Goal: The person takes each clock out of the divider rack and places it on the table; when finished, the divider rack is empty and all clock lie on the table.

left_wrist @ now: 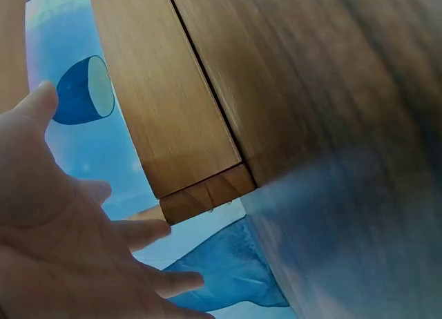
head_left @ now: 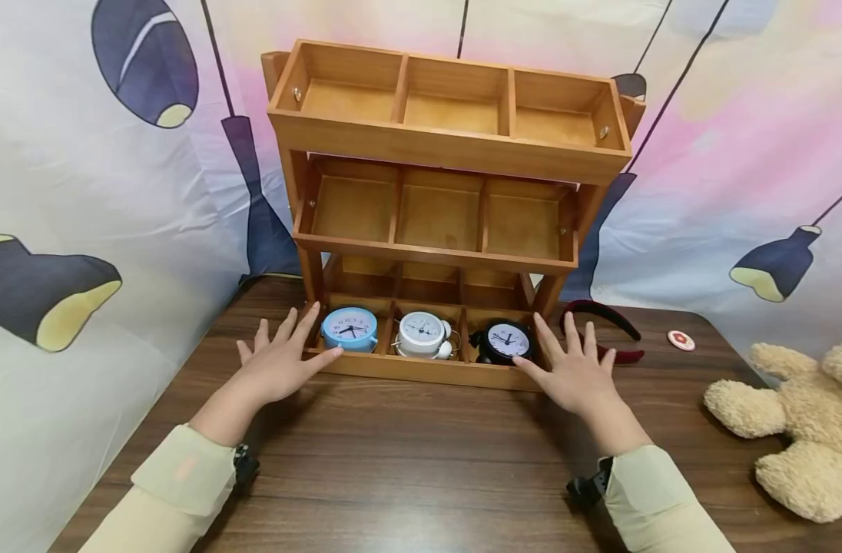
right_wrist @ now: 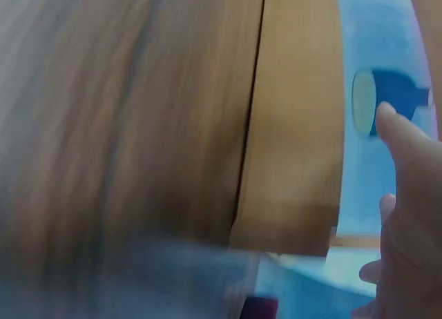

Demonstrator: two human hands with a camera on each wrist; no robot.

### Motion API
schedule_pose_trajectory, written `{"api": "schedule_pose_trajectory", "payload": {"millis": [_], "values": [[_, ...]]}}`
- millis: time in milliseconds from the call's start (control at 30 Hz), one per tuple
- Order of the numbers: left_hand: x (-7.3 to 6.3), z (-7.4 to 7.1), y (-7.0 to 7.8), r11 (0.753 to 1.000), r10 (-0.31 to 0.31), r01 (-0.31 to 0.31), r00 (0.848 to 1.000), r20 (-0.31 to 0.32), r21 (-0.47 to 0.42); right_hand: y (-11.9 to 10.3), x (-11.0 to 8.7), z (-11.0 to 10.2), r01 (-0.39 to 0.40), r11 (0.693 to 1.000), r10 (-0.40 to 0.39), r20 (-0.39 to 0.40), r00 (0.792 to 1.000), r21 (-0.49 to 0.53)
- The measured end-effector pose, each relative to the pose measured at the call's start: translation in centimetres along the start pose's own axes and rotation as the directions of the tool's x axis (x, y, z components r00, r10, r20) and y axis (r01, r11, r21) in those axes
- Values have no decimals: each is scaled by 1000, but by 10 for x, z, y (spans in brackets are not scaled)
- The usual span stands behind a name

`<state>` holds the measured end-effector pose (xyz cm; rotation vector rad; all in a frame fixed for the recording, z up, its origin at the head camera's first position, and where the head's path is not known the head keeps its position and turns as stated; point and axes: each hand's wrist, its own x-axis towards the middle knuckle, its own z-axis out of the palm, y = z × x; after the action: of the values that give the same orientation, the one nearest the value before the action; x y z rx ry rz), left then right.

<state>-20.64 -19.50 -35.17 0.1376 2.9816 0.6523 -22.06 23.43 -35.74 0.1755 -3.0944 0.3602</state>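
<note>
A three-tier wooden rack (head_left: 435, 371) stands on the table, each tier split into three compartments. In its bottom tier sit a light blue alarm clock (head_left: 350, 329) at left, a white alarm clock (head_left: 422, 333) in the middle and a black alarm clock (head_left: 508, 339) at right. My left hand (head_left: 274, 367) spreads its fingers by the left end of that tier, thumb near the blue clock. At the opposite end my right hand (head_left: 577, 375) also has its fingers spread, thumb close to the black clock. Whether either hand touches the rack is unclear. Both wrist views show extended fingers beside the wooden tier (left_wrist: 162, 91).
Right of the rack lie a dark red headband (head_left: 606, 310) and a round red-and-white badge (head_left: 681, 340). A teddy bear (head_left: 818, 411) sits at the table's right side. Behind the brown wooden table (head_left: 407, 468) hangs a backdrop (head_left: 753, 153) printed with lamps.
</note>
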Motion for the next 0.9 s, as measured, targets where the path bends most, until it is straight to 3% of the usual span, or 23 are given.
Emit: {"api": "schedule_pose_trajectory", "payload": {"millis": [200,367,900], "values": [[10,-1,5,999,-20,20,1000,-24,30,-38,16,5,130,991,-131,-48,990,-15],[18,-1,8,998,-33,34,999,-26,54,-76,29,9,219,975,-220,-33,975,-24],[35,6,12,987,-133,134,991,-15,92,-185,60,22,373,926,-374,19,927,60]]}}
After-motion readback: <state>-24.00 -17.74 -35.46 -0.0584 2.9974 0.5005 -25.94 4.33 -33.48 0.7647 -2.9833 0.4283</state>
